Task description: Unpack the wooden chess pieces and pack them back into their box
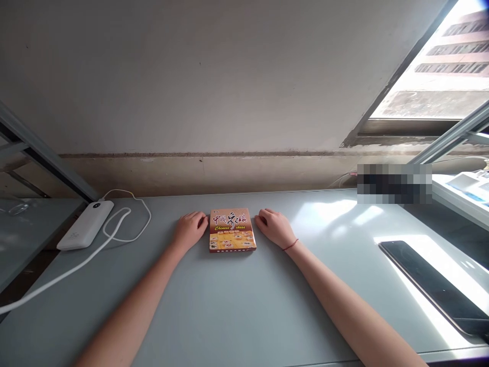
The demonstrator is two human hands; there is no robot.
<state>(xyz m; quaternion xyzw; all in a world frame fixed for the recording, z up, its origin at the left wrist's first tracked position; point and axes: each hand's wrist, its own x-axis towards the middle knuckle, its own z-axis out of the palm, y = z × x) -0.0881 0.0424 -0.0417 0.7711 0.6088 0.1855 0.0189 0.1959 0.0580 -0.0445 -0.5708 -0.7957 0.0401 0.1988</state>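
Note:
A Chinese chess box (pixel 232 230), orange and dark red with printed characters and pieces on its lid, lies flat on the grey-blue table (pixel 229 306). Just left of it, my left hand (pixel 191 229) rests on the tabletop with its fingers curled into a loose fist. On the opposite side my right hand (pixel 275 228) is likewise curled and laid down, a thin red string around its wrist. A small gap separates each hand from the box. Nothing shows in either hand.
A white power bank (pixel 86 224) with a white cable (pixel 82 265) lies at the left. To the right is a dark tablet-like device (pixel 431 285) in sunlight. A blurred-out patch (pixel 394 183) covers something at the back right. Behind the table rises a wall (pixel 198 92).

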